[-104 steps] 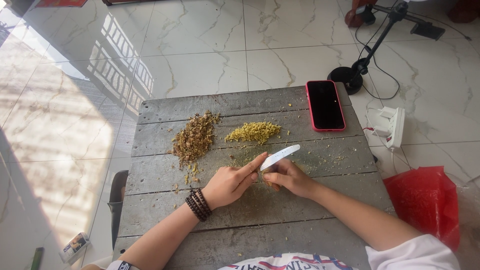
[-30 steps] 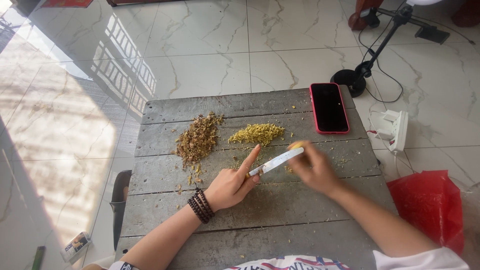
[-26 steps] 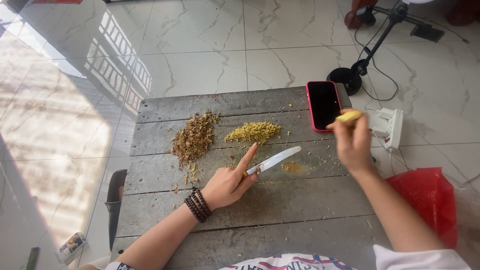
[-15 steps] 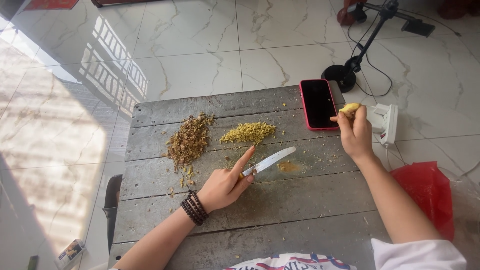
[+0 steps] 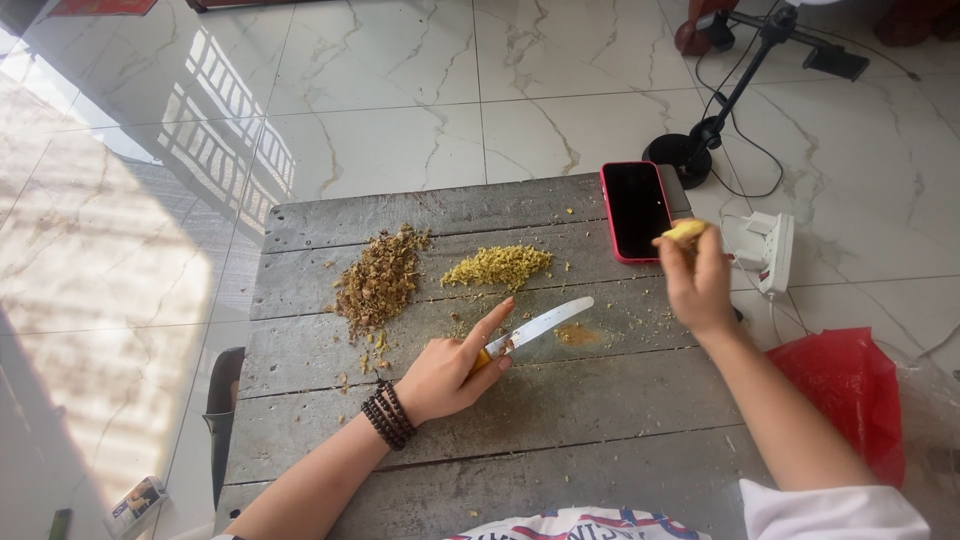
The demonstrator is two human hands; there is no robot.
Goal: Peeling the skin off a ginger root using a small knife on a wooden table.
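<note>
Head view, looking down at my work on the grey plank counter (image 5: 520, 400). My left hand (image 5: 450, 370) is clamped on the handle of a knife (image 5: 535, 327): the fingers are curled shut round it and the forefinger lies stretched along the spine, pointing toward the tip. The pale blade rests low over the planks, angled up and to the right, with a small smear of yellow scrapings (image 5: 577, 335) just beside its tip. My right hand (image 5: 697, 280) is raised near the right edge of the counter, its fingers pinched together on a small yellow piece (image 5: 686, 231), probably a bit of root, held just in front of a red-cased phone (image 5: 637, 210) that lies face up. Two heaps sit on the far planks, well apart from the blade: a coarse brown pile (image 5: 378, 280) to the left and a finer yellow pile (image 5: 498, 266) beside it.

To do this cutting well, as I judge it, the blade should stay flat and quiet on the planks while the other hand is away, the forefinger steadying the spine; the yellow piece should come down onto a bare plank near the blade, clear of both heaps, with fingertips tucked back from the edge. A red plastic bag (image 5: 850, 390) lies on the floor at right.
</note>
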